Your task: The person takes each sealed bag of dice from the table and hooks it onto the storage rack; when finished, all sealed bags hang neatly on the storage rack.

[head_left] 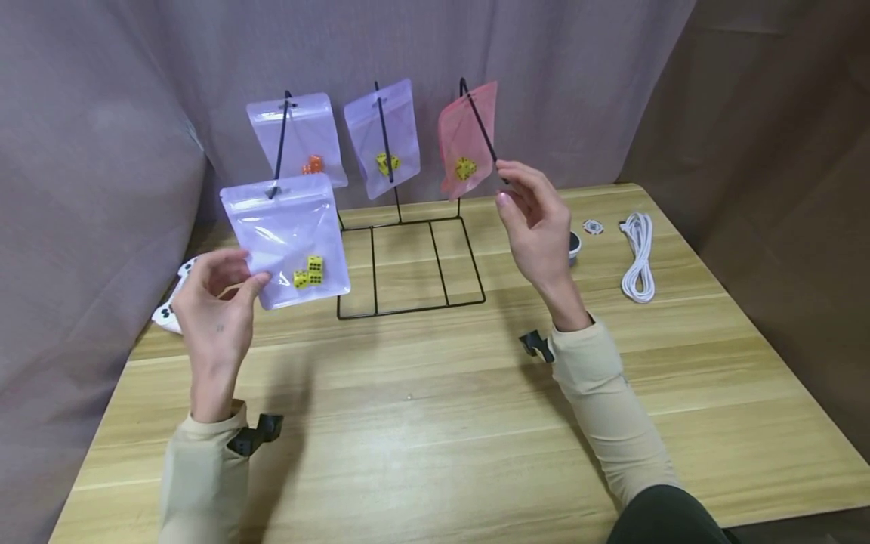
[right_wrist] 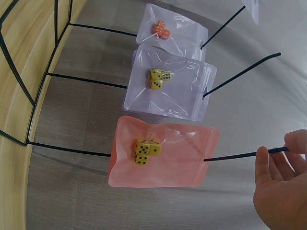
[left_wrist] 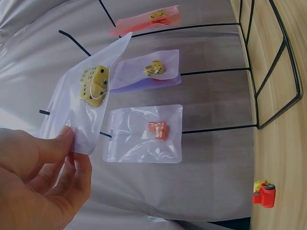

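My left hand point(head_left: 220, 306) pinches the lower left edge of a pale purple zip bag point(head_left: 282, 227) with several yellow dice point(left_wrist: 94, 86) inside. The tip of the rack's left prong pokes through this bag's top hole. Behind it on the same prong hangs another purple bag point(left_wrist: 142, 134) with orange dice point(head_left: 313, 164). Between thumb and fingers, my right hand point(head_left: 540, 227) holds the end of the right prong point(right_wrist: 232, 156). A pink bag point(right_wrist: 165, 152) with yellow dice hangs on that prong. The middle prong carries purple bagging point(right_wrist: 170, 86) with yellow dice.
The black wire rack point(head_left: 408, 310) stands at the back of the wooden table point(head_left: 421, 423). A white game controller point(head_left: 168, 313) lies left. To the right are a partly hidden round container point(head_left: 574, 245), a poker chip point(head_left: 593, 227) and a coiled white cable point(head_left: 637, 257). Grey curtain hangs behind.
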`<action>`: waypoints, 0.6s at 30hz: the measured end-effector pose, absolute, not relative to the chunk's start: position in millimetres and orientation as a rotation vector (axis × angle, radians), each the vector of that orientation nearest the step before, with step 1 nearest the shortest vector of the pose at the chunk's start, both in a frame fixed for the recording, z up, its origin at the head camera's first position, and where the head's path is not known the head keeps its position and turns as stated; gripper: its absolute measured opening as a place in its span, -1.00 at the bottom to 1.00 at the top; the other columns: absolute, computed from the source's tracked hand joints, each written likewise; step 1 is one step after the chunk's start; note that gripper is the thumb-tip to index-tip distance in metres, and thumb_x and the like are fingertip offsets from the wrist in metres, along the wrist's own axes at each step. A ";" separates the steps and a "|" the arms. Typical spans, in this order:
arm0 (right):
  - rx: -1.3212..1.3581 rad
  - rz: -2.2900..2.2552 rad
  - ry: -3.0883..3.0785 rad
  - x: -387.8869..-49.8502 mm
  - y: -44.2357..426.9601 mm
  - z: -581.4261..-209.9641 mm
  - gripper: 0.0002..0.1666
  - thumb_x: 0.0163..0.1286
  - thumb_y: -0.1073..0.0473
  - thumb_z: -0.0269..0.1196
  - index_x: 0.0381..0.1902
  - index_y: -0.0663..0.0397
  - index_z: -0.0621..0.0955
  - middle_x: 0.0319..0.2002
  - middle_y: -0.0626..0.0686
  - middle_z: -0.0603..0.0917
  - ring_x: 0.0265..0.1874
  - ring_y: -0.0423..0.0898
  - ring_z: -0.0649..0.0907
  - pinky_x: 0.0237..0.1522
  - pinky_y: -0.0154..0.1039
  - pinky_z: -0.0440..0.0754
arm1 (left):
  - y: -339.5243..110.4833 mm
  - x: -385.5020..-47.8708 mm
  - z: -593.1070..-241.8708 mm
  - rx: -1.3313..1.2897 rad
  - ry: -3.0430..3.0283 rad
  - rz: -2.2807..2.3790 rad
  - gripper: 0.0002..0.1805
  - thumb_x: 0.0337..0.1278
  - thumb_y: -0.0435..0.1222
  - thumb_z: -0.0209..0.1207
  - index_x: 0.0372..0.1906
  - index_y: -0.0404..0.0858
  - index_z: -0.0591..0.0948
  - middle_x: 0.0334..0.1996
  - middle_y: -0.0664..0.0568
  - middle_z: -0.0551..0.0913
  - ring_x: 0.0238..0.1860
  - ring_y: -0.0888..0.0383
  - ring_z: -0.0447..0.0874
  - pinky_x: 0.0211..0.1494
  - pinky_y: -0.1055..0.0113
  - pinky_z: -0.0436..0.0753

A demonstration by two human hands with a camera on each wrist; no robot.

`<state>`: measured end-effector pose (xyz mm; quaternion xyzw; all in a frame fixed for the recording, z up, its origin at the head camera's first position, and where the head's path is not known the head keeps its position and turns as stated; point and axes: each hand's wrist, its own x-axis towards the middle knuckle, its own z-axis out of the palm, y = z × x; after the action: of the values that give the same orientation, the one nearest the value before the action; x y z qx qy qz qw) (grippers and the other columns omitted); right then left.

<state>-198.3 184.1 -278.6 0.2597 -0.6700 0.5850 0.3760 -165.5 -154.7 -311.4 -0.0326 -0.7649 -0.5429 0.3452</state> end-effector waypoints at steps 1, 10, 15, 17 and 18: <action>0.663 1.498 -1.713 -198.3 184.2 -278.6 -0.71 0.24 0.64 0.08 -0.05 0.61 0.46 0.02 0.29 0.55 0.05 -0.01 0.56 0.15 -0.01 0.54 | -154.7 -167.3 -312.1 -0.086 -1.984 -1.410 -0.64 -0.14 -0.57 0.37 -0.12 -0.40 0.63 -0.41 0.07 0.63 -0.37 0.22 0.63 -0.22 0.53 0.68; 0.662 1.503 -1.718 -198.7 184.5 -278.4 -0.70 0.24 0.65 0.08 -0.04 0.62 0.46 0.03 0.29 0.55 0.05 -0.01 0.56 0.16 -0.01 0.53 | -153.2 -186.2 -313.0 -0.104 -1.956 -1.409 -0.66 -0.12 -0.57 0.35 -0.12 -0.44 0.61 -0.38 0.02 0.63 -0.38 0.24 0.59 -0.23 0.53 0.68; 0.661 1.501 -1.722 -198.6 184.1 -278.8 -0.70 0.24 0.65 0.07 -0.04 0.62 0.46 0.03 0.29 0.54 0.06 -0.01 0.55 0.17 0.00 0.52 | -152.3 -198.9 -312.2 -0.089 -1.957 -1.409 -0.65 -0.13 -0.57 0.36 -0.12 -0.42 0.61 -0.39 0.00 0.62 -0.38 0.25 0.58 -0.26 0.54 0.68; 0.659 1.500 -1.723 -198.1 183.9 -278.7 -0.70 0.24 0.65 0.07 -0.04 0.62 0.46 0.03 0.29 0.54 0.06 -0.01 0.55 0.17 -0.01 0.52 | -152.3 -204.1 -312.0 -0.074 -1.958 -1.407 -0.64 -0.14 -0.58 0.36 -0.12 -0.41 0.62 -0.40 0.00 0.62 -0.39 0.24 0.58 -0.28 0.56 0.67; 0.660 1.497 -1.724 -198.0 183.8 -278.8 -0.70 0.24 0.65 0.07 -0.04 0.62 0.46 0.03 0.29 0.54 0.06 -0.01 0.55 0.17 -0.01 0.52 | -152.1 -206.0 -311.7 -0.071 -1.958 -1.401 -0.65 -0.14 -0.58 0.36 -0.13 -0.40 0.62 -0.41 0.01 0.62 -0.39 0.24 0.58 -0.28 0.56 0.67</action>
<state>-198.0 183.8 -278.8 0.2575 -0.6731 0.5845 0.3730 -206.0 -152.1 -311.7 -0.0277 -0.7590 -0.5431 0.3582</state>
